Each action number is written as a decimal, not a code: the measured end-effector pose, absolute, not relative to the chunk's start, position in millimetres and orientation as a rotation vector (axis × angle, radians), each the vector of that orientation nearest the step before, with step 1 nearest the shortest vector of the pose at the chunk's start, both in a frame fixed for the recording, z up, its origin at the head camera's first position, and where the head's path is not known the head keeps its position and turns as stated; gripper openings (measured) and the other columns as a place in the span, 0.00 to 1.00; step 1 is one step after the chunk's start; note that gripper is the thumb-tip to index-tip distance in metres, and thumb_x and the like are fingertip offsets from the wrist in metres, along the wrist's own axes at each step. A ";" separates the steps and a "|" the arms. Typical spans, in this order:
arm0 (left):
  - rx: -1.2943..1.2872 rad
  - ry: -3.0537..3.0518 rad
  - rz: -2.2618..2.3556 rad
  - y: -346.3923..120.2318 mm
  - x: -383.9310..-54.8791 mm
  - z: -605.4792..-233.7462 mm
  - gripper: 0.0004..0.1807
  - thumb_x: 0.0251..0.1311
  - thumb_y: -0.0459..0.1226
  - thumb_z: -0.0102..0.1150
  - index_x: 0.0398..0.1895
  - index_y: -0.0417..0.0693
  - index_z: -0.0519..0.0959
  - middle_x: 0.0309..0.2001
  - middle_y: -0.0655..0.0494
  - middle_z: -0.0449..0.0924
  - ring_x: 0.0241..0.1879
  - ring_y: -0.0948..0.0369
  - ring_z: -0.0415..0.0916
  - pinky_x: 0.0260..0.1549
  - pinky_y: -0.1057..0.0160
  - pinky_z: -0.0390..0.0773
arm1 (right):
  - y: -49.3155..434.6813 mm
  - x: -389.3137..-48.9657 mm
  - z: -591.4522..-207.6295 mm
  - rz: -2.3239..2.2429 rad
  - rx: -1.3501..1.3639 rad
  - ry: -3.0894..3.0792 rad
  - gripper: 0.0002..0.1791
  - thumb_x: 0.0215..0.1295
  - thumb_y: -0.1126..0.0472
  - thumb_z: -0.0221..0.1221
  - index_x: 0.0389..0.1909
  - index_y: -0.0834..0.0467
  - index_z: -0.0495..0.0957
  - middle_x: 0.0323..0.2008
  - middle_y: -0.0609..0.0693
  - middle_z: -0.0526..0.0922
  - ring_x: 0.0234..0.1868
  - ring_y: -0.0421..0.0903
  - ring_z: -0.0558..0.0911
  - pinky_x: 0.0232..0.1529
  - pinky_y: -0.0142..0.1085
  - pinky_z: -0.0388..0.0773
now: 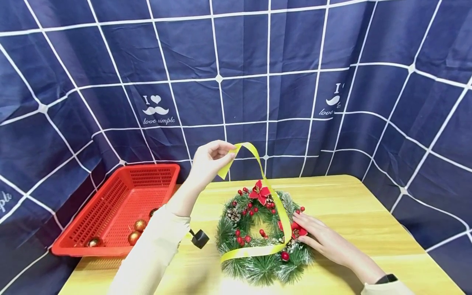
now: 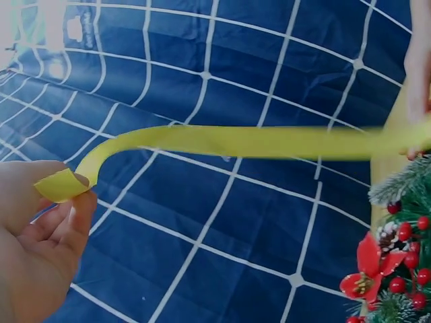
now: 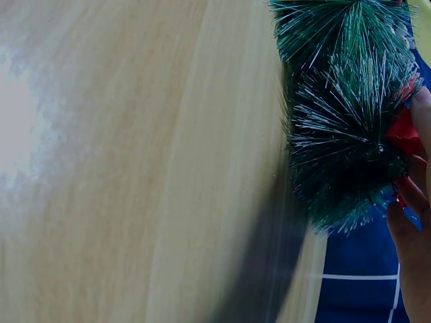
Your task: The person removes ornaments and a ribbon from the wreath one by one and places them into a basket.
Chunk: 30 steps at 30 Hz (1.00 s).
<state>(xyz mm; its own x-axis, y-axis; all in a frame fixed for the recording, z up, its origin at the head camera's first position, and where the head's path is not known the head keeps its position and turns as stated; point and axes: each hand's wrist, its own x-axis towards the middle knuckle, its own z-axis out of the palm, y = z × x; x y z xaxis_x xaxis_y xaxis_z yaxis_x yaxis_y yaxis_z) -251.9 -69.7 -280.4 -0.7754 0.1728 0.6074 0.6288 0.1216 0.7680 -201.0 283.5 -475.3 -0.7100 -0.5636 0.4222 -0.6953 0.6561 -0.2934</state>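
Observation:
A green wreath (image 1: 265, 266) with red flowers, red berries and pinecones lies on the table. High over the table to its left, my left hand (image 1: 211, 162) pinches one end of a yellow ribbon (image 1: 282, 211) between thumb and fingers. From there the ribbon arcs up and drops across the wreath's right side, then bends along its front. My right hand (image 1: 328, 239) rests on the wreath's right edge with fingers extended. In the right wrist view its thumb and fingers lie at a red flower (image 3: 404, 132) beside the green needles.
A red plastic basket (image 1: 114, 196) stands at the table's left, with several shiny gold baubles (image 1: 134, 237) in it, partly behind my left forearm. A black cube (image 1: 199, 239) is by the left wrist. A dark blue checked curtain (image 1: 243, 49) hangs behind the wooden table (image 1: 343, 196).

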 end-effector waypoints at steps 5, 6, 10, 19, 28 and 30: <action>-0.742 -1.975 -1.746 -83.5 -250.6 -273.3 0.09 0.55 0.29 0.65 0.40 0.36 0.82 0.29 0.52 0.83 0.26 0.63 0.78 0.25 0.70 0.77 | 282.7 -202.3 -473.9 0.638 1.013 -2.591 0.31 0.66 0.54 0.58 0.69 0.56 0.64 0.68 0.56 0.64 0.66 0.58 0.64 0.65 0.18 0.38; -0.737 -1.964 -1.751 -86.2 -250.1 -271.8 0.09 0.55 0.29 0.65 0.40 0.35 0.82 0.29 0.52 0.83 0.26 0.63 0.78 0.24 0.70 0.76 | 282.6 -202.2 -473.5 0.639 1.011 -2.592 0.31 0.66 0.54 0.59 0.69 0.57 0.64 0.68 0.56 0.65 0.66 0.58 0.64 0.65 0.18 0.38; -0.722 -1.929 -1.755 -96.9 -247.7 -265.8 0.10 0.55 0.29 0.65 0.41 0.34 0.82 0.29 0.50 0.83 0.26 0.64 0.77 0.23 0.71 0.75 | 282.4 -202.0 -472.5 0.645 1.003 -2.594 0.31 0.66 0.53 0.59 0.68 0.57 0.65 0.67 0.57 0.65 0.66 0.58 0.64 0.65 0.18 0.38; -0.689 -1.831 -1.745 -131.4 -242.7 -251.3 0.10 0.53 0.27 0.66 0.39 0.37 0.83 0.29 0.53 0.83 0.29 0.64 0.77 0.27 0.72 0.74 | 281.4 -202.7 -472.9 0.628 1.026 -2.574 0.31 0.65 0.54 0.60 0.67 0.58 0.66 0.66 0.58 0.66 0.65 0.60 0.65 0.65 0.18 0.38; -0.658 -1.691 -1.809 -167.4 -233.9 -240.0 0.10 0.54 0.23 0.63 0.38 0.41 0.85 0.32 0.57 0.84 0.30 0.65 0.78 0.31 0.73 0.76 | 280.4 -202.6 -472.8 0.631 1.025 -2.573 0.31 0.65 0.55 0.59 0.68 0.58 0.66 0.67 0.58 0.65 0.65 0.60 0.65 0.65 0.18 0.38; -0.661 -1.651 -1.820 -170.8 -230.6 -236.3 0.10 0.53 0.21 0.62 0.37 0.40 0.85 0.32 0.56 0.84 0.30 0.65 0.78 0.32 0.72 0.76 | 280.3 -202.3 -473.0 0.627 1.027 -2.571 0.31 0.65 0.55 0.59 0.67 0.58 0.66 0.67 0.58 0.65 0.65 0.60 0.65 0.65 0.18 0.38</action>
